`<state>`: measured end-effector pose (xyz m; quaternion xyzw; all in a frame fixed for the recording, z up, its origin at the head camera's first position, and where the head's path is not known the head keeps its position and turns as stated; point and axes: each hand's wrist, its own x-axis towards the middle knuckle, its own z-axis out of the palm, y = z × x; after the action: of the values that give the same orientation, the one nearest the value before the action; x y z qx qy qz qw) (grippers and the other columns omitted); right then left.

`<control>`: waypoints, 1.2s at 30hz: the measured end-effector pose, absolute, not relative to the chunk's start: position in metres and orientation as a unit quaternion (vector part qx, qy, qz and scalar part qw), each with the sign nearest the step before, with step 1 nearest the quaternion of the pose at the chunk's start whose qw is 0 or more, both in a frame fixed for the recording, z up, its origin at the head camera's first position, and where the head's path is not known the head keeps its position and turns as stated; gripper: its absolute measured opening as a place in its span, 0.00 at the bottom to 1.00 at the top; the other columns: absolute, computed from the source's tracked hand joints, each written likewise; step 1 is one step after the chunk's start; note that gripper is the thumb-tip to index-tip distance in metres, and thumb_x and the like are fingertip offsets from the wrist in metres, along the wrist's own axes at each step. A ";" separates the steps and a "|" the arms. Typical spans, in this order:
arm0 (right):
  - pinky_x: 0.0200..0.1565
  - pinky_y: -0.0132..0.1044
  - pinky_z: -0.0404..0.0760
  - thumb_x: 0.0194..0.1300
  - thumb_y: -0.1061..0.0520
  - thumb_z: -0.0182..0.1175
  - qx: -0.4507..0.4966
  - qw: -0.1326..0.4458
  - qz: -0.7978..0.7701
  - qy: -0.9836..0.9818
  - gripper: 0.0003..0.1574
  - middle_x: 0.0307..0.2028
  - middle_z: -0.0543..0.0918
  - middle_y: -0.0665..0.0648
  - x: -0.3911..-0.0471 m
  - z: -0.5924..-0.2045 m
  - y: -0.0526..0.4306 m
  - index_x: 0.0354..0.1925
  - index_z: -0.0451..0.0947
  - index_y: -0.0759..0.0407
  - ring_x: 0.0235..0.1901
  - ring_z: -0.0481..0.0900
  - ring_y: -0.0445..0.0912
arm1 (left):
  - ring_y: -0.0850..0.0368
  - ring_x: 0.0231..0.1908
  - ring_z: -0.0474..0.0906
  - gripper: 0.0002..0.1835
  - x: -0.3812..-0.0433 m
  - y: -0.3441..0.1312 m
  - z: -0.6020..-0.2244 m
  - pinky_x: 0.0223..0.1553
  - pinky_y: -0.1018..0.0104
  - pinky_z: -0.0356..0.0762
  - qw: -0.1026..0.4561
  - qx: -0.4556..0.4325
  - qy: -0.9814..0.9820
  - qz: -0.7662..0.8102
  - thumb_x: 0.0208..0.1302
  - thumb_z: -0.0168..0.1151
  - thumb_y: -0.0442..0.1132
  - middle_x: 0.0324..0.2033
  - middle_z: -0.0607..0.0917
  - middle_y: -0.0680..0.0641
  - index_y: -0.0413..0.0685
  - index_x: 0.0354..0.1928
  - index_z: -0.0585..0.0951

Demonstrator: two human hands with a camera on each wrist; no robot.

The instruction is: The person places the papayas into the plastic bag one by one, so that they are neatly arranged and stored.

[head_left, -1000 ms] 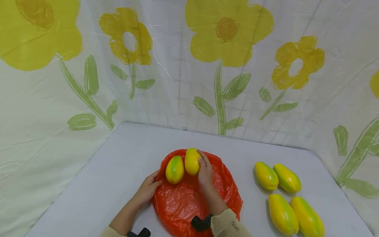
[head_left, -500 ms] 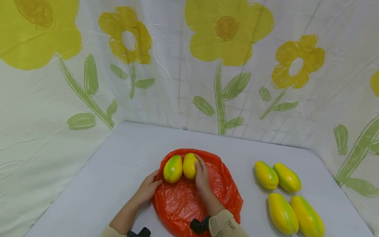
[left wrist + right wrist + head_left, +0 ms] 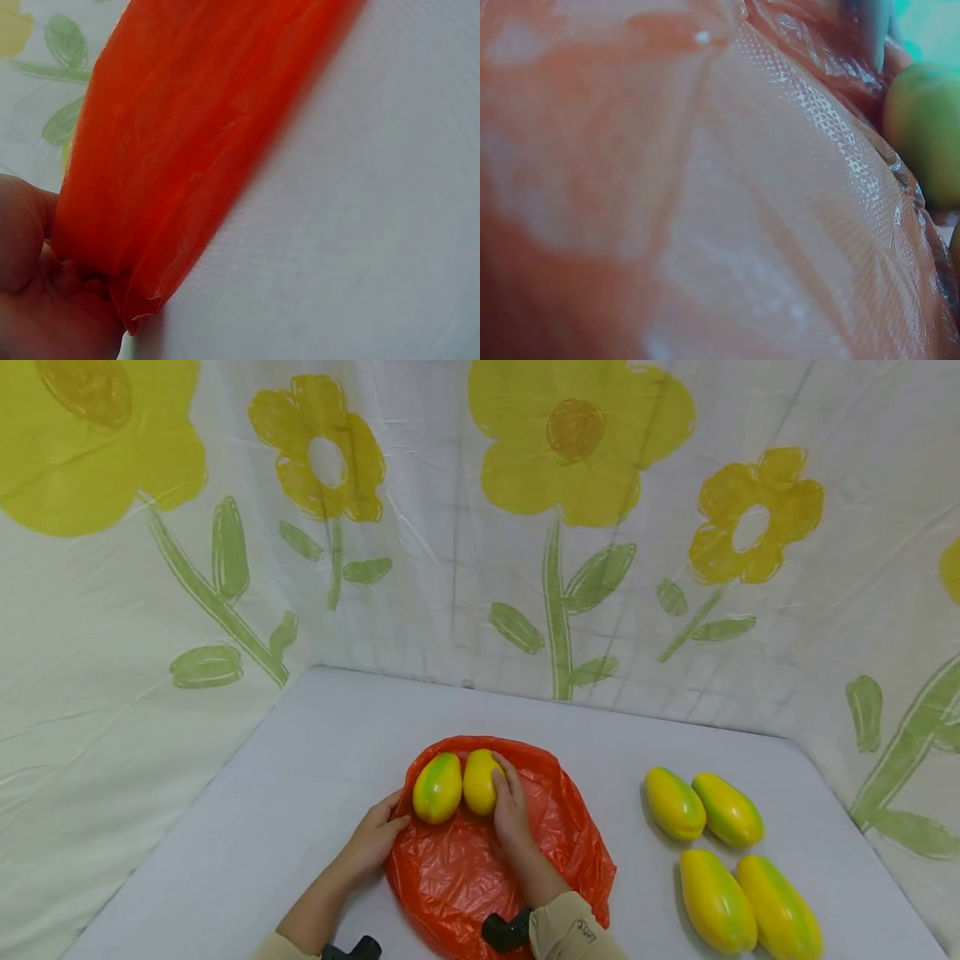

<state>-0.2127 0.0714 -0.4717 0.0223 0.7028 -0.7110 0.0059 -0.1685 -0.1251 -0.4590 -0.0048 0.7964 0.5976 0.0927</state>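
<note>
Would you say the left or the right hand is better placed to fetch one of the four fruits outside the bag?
Probably the right hand, once it releases its fruit: it is nearer the four fruits, while the left hand holds the bag by its edge.

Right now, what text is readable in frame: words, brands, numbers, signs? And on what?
Right sleeve: one short dark word, maybe "Leess"; too small to be sure.
None that I can make out on the red bag, yellow-green fruits or flowered backdrop.
</note>
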 end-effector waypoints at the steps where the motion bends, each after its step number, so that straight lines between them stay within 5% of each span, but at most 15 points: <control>1: 0.56 0.47 0.73 0.72 0.42 0.40 0.023 0.006 -0.711 0.702 0.29 0.60 0.67 0.56 -0.213 -0.472 0.072 0.67 0.59 0.46 0.53 0.67 0.50 | 0.40 0.65 0.63 0.26 -0.168 -0.125 -0.459 0.58 0.50 0.71 0.091 -0.004 0.796 0.598 0.67 0.44 0.32 0.66 0.66 0.38 0.39 0.68 0.61; 15: 0.58 0.50 0.72 0.73 0.48 0.40 0.034 0.014 -0.725 0.688 0.27 0.60 0.67 0.58 -0.207 -0.456 0.073 0.67 0.58 0.51 0.54 0.67 0.51 | 0.41 0.63 0.65 0.25 -0.169 -0.126 -0.460 0.57 0.51 0.73 0.090 -0.003 0.794 0.601 0.67 0.44 0.32 0.65 0.68 0.38 0.40 0.67 0.62; 36: 0.65 0.57 0.62 0.71 0.43 0.40 0.054 0.011 -0.714 0.698 0.31 0.66 0.63 0.57 -0.212 -0.467 0.074 0.70 0.55 0.45 0.62 0.61 0.55 | 0.41 0.65 0.63 0.26 -0.169 -0.126 -0.460 0.57 0.52 0.73 0.092 0.001 0.794 0.601 0.67 0.44 0.32 0.66 0.66 0.38 0.40 0.68 0.61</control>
<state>-0.2118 0.0738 -0.4674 0.0542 0.6979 -0.7140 0.0109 -0.1691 -0.1261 -0.4604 0.0006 0.7939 0.6010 0.0920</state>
